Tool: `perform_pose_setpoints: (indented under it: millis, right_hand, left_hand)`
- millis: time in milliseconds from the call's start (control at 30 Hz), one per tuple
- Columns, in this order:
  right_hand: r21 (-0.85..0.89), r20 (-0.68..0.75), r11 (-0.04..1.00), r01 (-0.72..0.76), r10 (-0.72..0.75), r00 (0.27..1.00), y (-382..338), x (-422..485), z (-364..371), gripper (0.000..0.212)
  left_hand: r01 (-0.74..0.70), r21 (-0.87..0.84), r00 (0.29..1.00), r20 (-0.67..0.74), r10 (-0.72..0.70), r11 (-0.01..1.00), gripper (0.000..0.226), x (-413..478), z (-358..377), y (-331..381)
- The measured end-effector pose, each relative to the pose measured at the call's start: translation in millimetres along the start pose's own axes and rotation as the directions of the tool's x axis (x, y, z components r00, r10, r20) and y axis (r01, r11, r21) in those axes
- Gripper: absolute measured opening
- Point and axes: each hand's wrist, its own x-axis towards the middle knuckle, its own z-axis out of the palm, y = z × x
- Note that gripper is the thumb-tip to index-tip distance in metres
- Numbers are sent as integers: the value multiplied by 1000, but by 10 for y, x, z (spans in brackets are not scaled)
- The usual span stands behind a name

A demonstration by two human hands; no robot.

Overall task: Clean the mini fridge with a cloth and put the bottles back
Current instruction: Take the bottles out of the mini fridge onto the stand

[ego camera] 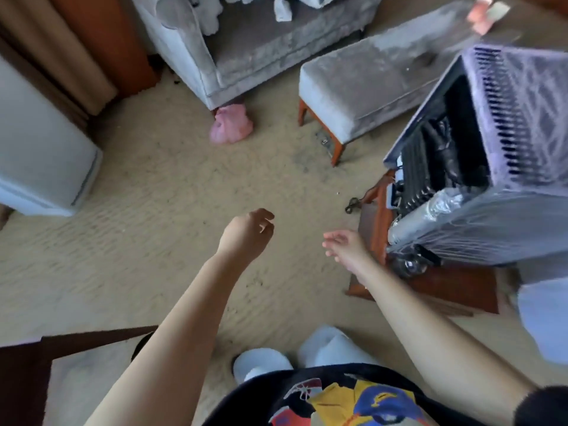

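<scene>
Head view: we look down past both bare forearms onto a beige carpet [172,192].
Left hand [246,232]: held over the open carpet, fingers loosely curled, holding nothing.
Right hand [344,245]: palm turned inward, fingers relaxed and slightly spread, holding nothing; it is near the left edge of the wooden stand [445,287] but not touching it.
Mini fridge [498,167]: upright on the wooden stand, to the right of both hands; we see its slatted top and its dark coiled back, which faces us and the left.
Fridge door: not in view; we judge it is on the far side.
Key relation: the fridge lies right of and beyond the right hand, which is clearly the nearer; the left hand is well apart from it.
Long axis: vertical on the stand, though the wide lens makes it look tilted.
Cloth: none in either hand; a pink bundle [230,126] lies on the carpet at the foot of the grey armchair [246,50], well apart from the hands. We cannot tell whether it is a cloth.
Bottles: none that we can make out.
Other items: a grey footstool [368,84] beyond the fridge; a white unit [40,149] at the left edge; white slippers [261,364] below.
Step in hand, our judgement: approach, wiping not yet begun.
</scene>
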Motion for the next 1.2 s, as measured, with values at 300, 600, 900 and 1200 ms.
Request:
perform_pose_setpoints:
  millis: [300, 600, 900, 1200]
  right_hand:
    - [194, -332, 966, -173, 230, 915, 1452, -333, -2383, 12]
    - [637, -559, 757, -146, 584, 589, 2481, -1375, -3454, 10]
    - [714, -622, 696, -76, 680, 388, 2823, -1708, -4233, 14]
    - [715, -605, 679, -164, 720, 342, 3152, -1255, -5448, 14]
  left_hand:
    - [-397, 49, 794, 519, 316, 917, 25, 68, 2064, 2379]
    - [-734, -5, 436, 763, 477, 680, 24, -245, 3445, 3837]
    - [-862, -83, 234, 810, 538, 500, 22, -516, 4488, 4897]
    - [-848, -89, 211, 847, 487, 522, 27, -339, 5619, 5917]
